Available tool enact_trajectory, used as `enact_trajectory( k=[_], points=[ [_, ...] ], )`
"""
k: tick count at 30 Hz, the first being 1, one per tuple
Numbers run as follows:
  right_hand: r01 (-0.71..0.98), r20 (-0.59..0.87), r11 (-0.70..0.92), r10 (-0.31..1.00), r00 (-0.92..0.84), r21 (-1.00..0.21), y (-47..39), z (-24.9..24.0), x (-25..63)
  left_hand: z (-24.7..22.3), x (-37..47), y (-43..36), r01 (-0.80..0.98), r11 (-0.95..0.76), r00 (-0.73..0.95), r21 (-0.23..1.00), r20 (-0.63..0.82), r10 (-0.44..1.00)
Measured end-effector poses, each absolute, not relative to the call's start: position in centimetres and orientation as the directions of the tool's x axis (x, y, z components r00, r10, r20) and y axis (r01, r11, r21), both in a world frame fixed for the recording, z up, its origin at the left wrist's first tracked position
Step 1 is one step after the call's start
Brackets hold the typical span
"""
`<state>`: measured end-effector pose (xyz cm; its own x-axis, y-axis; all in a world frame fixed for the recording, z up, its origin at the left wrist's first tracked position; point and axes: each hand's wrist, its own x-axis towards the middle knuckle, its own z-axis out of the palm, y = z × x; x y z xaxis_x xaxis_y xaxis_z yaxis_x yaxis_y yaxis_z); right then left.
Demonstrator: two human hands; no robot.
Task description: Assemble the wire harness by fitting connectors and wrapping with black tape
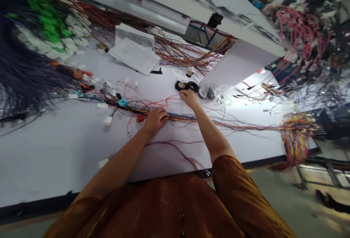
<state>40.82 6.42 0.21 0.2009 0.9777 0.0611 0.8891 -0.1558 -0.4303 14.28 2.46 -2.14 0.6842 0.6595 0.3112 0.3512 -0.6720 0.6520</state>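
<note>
A long wire bundle point(191, 118) runs across the white table. My left hand point(156, 120) is closed around it near the middle, beside a red connector point(140, 118) and a blue connector point(123, 102). Farther up, my right hand point(188, 97) reaches the near edge of a black tape roll point(181, 85), fingers bent together; whether they grip it is hard to tell. A second black roll point(193, 86) lies just to the right of the first. Thin red wires pass between my two hands.
Papers point(136, 53) lie at the back. Dark cables point(24, 59) with green and white connectors fill the left. Plastic bags point(216, 95) sit right of the rolls. A white post point(235, 62) stands behind them. Coloured wires point(296, 135) hang over the table's right end.
</note>
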Motion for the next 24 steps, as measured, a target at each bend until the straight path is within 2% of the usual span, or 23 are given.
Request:
enact_trajectory(
  k=[4, 10, 12, 15, 17, 20, 22, 24],
  points=[
    [0.863, 0.14, -0.249, 0.93, 0.34, -0.441, 6.0, 0.7, 40.0, -2.1, 14.1, 1.8, 0.359, -0.665, 0.678, 0.655, 0.306, 0.668],
    [0.772, 0.305, -0.015, 0.914, 0.269, -0.635, -4.4, 2.2, 40.3, 1.4, 10.6, 1.4, 0.405, -0.667, 0.576, 0.625, 0.393, 0.717],
    [0.741, 0.284, -0.021, 0.916, 0.283, -0.671, -9.6, 2.8, 40.1, 2.9, 8.2, 1.0, 0.438, -0.677, 0.616, 0.591, 0.351, 0.705],
    [0.714, 0.2, -0.044, 0.946, 0.255, -0.699, -16.2, 3.6, 38.6, 4.1, 4.4, -1.0, 0.498, -0.682, 0.717, 0.536, 0.189, 0.671],
    [0.732, 0.157, -0.034, 0.969, 0.19, -0.68, -19.0, 3.4, 36.5, 4.1, 2.1, -3.2, 0.552, -0.691, 0.764, 0.467, 0.05, 0.644],
    [0.827, 0.084, -0.044, 0.99, 0.109, -0.56, -20.9, 2.4, 32.8, 3.3, -0.6, -6.3, 0.631, -0.701, 0.768, 0.334, -0.142, 0.624],
    [0.879, 0.012, -0.085, 0.995, 0.103, -0.47, -20.9, 1.8, 30.9, 2.3, -2.0, -7.5, 0.65, -0.705, 0.759, 0.282, -0.201, 0.619],
    [0.9, -0.068, -0.12, 0.993, 0.101, -0.419, -20.7, 1.6, 30.0, 1.2, -3.2, -7.9, 0.653, -0.711, 0.757, 0.261, -0.19, 0.625]
  ],
)
